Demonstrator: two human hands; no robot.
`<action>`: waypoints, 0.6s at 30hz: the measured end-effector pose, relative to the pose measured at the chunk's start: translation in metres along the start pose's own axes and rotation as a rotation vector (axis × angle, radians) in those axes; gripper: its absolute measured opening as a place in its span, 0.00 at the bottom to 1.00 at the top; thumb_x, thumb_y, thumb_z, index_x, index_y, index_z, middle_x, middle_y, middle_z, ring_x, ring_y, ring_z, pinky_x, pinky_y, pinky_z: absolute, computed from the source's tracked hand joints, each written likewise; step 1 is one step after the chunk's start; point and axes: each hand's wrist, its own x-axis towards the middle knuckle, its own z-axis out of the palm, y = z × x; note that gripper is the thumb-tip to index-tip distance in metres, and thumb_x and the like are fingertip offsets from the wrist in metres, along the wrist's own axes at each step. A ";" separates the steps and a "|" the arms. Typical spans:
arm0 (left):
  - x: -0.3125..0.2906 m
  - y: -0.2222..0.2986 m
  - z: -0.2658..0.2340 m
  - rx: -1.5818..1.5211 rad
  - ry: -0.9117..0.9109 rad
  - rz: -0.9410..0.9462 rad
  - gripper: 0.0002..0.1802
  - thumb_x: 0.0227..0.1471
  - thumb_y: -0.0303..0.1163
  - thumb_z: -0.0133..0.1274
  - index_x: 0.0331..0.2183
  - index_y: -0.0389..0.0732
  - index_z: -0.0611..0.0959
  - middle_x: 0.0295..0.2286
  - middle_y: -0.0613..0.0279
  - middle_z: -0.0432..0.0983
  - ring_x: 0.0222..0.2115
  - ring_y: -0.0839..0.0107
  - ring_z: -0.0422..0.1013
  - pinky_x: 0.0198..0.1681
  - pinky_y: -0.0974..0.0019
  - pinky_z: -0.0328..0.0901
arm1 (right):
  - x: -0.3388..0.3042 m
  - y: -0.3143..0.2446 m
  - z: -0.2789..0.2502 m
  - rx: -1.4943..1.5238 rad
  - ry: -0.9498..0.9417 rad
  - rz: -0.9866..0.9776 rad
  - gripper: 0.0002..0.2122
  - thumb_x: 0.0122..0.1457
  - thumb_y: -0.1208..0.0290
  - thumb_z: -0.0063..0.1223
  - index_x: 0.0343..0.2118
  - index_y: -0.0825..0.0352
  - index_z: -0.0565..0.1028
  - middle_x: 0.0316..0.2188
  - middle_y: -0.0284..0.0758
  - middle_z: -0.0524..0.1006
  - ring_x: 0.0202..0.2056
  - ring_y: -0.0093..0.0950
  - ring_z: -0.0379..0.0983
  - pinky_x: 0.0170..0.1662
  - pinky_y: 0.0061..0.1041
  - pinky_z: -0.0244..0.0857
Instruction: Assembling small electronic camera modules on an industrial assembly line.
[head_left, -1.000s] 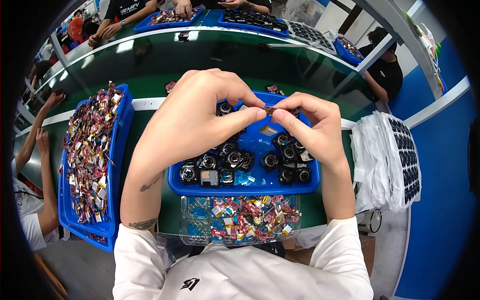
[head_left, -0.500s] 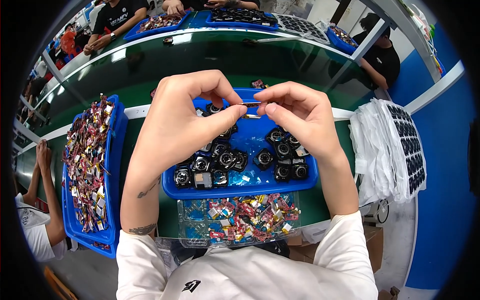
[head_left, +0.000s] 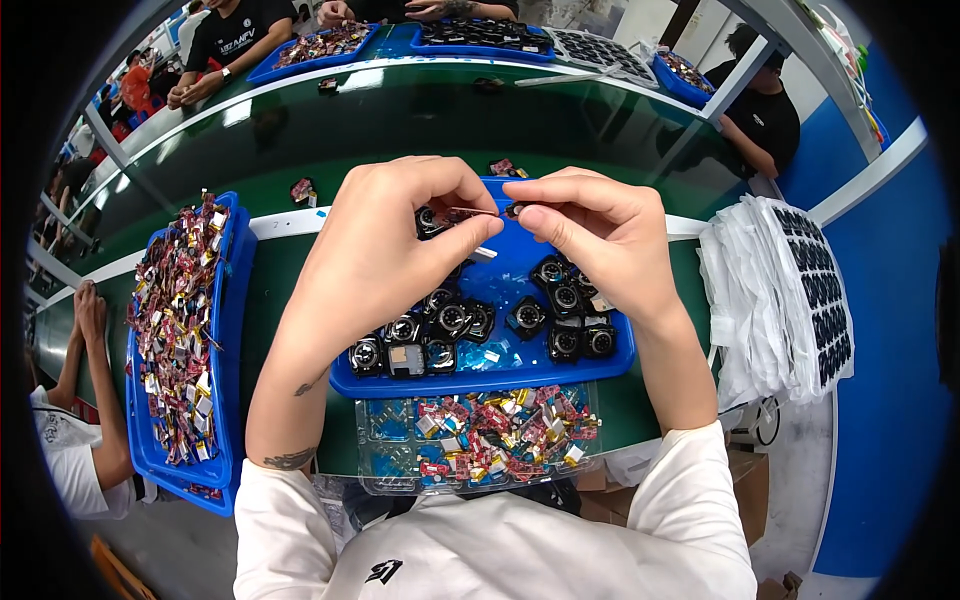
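Tabletop: the green tabletop [head_left: 278,268] was covered in part by the central tray [head_left: 480,383], which was blue, shallow and taken as the landmark.
Side tray: to the left of the central tray, a longer blue side tray [head_left: 237,270] was heaped with red circuit boards, wires and pale cells.
Wrapped stack: to the right of the central tray, a wrapped stack [head_left: 755,310] in white sheeting was seen, with rows of dark parts showing on its outer face.
Clear tray: on the near side of the central tray, a transparent compartmented clear tray [head_left: 387,452] was partly filled with loose boards and cells.
Left hand: the left hand [head_left: 415,210] was held above the far left part of the central tray, its thumb and forefinger pinched on a red board [head_left: 465,211].
Right hand: the right hand [head_left: 600,215] was held above the far right part, a small dark piece [head_left: 515,210] being pinched between its thumb and forefinger.
Housings: black watch-shaped housings [head_left: 453,318] were clustered on the left and right of the central tray's floor.
Red board: it was held above the central tray's far portion, near the dark piece; whether the two were joined could not be told.
Pale piece: a small pale piece [head_left: 485,252] was seen over the central tray, just below the left thumb.
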 end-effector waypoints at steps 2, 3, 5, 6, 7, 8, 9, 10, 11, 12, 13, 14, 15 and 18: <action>0.001 0.001 0.000 -0.075 0.000 -0.050 0.07 0.44 0.23 0.58 0.29 0.30 0.80 0.24 0.61 0.76 0.27 0.78 0.71 0.34 0.73 0.67 | -0.001 0.001 -0.001 0.013 0.001 0.000 0.07 0.50 0.82 0.59 0.34 0.71 0.80 0.31 0.35 0.77 0.33 0.20 0.75 0.37 0.16 0.69; 0.001 0.001 0.000 -0.149 0.000 -0.101 0.07 0.45 0.23 0.58 0.29 0.30 0.80 0.24 0.61 0.77 0.27 0.78 0.71 0.35 0.72 0.67 | -0.001 0.002 -0.001 0.027 0.002 -0.001 0.07 0.50 0.82 0.59 0.34 0.71 0.80 0.31 0.35 0.77 0.34 0.20 0.75 0.38 0.16 0.69; 0.001 -0.003 0.000 -0.090 -0.006 -0.049 0.07 0.46 0.24 0.58 0.29 0.30 0.80 0.24 0.61 0.77 0.28 0.78 0.72 0.35 0.72 0.67 | -0.001 0.005 -0.001 -0.013 0.017 -0.047 0.07 0.50 0.82 0.59 0.33 0.72 0.80 0.31 0.35 0.77 0.34 0.20 0.75 0.38 0.16 0.69; 0.001 -0.004 0.000 -0.031 -0.011 0.004 0.07 0.48 0.25 0.57 0.29 0.30 0.81 0.25 0.61 0.77 0.28 0.78 0.72 0.36 0.72 0.67 | 0.000 0.006 -0.001 -0.053 0.033 -0.093 0.07 0.50 0.82 0.59 0.33 0.72 0.80 0.31 0.35 0.77 0.34 0.21 0.75 0.38 0.17 0.69; 0.001 -0.004 0.000 -0.030 -0.009 0.002 0.07 0.48 0.25 0.57 0.29 0.30 0.81 0.25 0.61 0.77 0.28 0.78 0.72 0.36 0.72 0.67 | 0.000 0.006 -0.001 -0.052 0.031 -0.093 0.07 0.50 0.82 0.59 0.33 0.72 0.80 0.31 0.35 0.77 0.34 0.21 0.75 0.38 0.17 0.69; 0.002 -0.001 -0.001 -0.094 -0.027 -0.038 0.07 0.48 0.25 0.57 0.29 0.30 0.81 0.25 0.61 0.77 0.29 0.78 0.72 0.36 0.72 0.67 | 0.000 0.005 -0.001 -0.048 0.043 -0.118 0.06 0.50 0.82 0.59 0.33 0.72 0.80 0.31 0.35 0.77 0.33 0.21 0.75 0.38 0.17 0.69; 0.002 0.000 -0.001 -0.157 -0.044 -0.078 0.06 0.48 0.25 0.57 0.28 0.30 0.81 0.26 0.61 0.77 0.29 0.77 0.72 0.36 0.72 0.67 | 0.000 0.005 -0.001 -0.044 0.056 -0.143 0.06 0.50 0.82 0.59 0.33 0.72 0.80 0.32 0.35 0.77 0.33 0.20 0.74 0.38 0.17 0.69; 0.002 0.000 -0.002 -0.157 -0.043 -0.077 0.06 0.48 0.25 0.57 0.28 0.30 0.81 0.26 0.61 0.77 0.29 0.77 0.72 0.36 0.72 0.67 | 0.000 0.005 -0.001 -0.045 0.056 -0.144 0.06 0.50 0.82 0.59 0.33 0.72 0.80 0.32 0.35 0.77 0.33 0.20 0.74 0.38 0.17 0.69; 0.001 0.000 -0.003 -0.165 -0.051 -0.091 0.06 0.48 0.25 0.57 0.28 0.30 0.81 0.26 0.62 0.77 0.30 0.78 0.72 0.36 0.73 0.67 | 0.000 0.005 0.000 -0.008 0.039 -0.128 0.06 0.51 0.81 0.59 0.33 0.72 0.80 0.31 0.35 0.77 0.33 0.20 0.74 0.38 0.17 0.69; 0.001 0.000 -0.004 -0.173 -0.059 -0.105 0.07 0.48 0.25 0.57 0.28 0.30 0.81 0.26 0.62 0.77 0.30 0.78 0.72 0.36 0.73 0.66 | -0.001 0.005 0.000 0.028 0.022 -0.113 0.06 0.52 0.79 0.60 0.34 0.71 0.80 0.30 0.34 0.78 0.32 0.20 0.74 0.37 0.17 0.69; 0.001 0.000 -0.004 -0.173 -0.058 -0.101 0.07 0.48 0.25 0.57 0.28 0.30 0.81 0.26 0.62 0.77 0.30 0.78 0.72 0.36 0.73 0.66 | -0.001 0.003 -0.001 0.025 0.022 -0.116 0.06 0.52 0.79 0.60 0.34 0.71 0.80 0.30 0.34 0.78 0.32 0.20 0.74 0.37 0.17 0.69; 0.001 0.001 -0.005 -0.149 -0.039 -0.092 0.07 0.47 0.25 0.58 0.28 0.30 0.81 0.26 0.62 0.77 0.30 0.78 0.72 0.36 0.73 0.66 | -0.001 0.001 -0.001 0.079 0.026 -0.004 0.06 0.52 0.78 0.60 0.34 0.71 0.80 0.29 0.34 0.78 0.31 0.19 0.74 0.36 0.17 0.69; 0.001 0.001 -0.005 -0.125 -0.021 -0.083 0.07 0.47 0.25 0.58 0.28 0.30 0.82 0.26 0.61 0.77 0.30 0.78 0.72 0.36 0.73 0.66 | -0.001 -0.001 -0.002 0.133 0.030 0.109 0.06 0.53 0.77 0.60 0.34 0.71 0.80 0.28 0.34 0.78 0.31 0.19 0.74 0.35 0.17 0.69; 0.000 0.002 -0.006 -0.229 -0.054 -0.120 0.06 0.47 0.25 0.59 0.28 0.31 0.82 0.26 0.62 0.77 0.30 0.78 0.72 0.35 0.74 0.66 | -0.003 0.003 -0.007 0.220 -0.033 0.126 0.06 0.54 0.75 0.60 0.32 0.71 0.79 0.26 0.33 0.78 0.30 0.19 0.74 0.34 0.17 0.69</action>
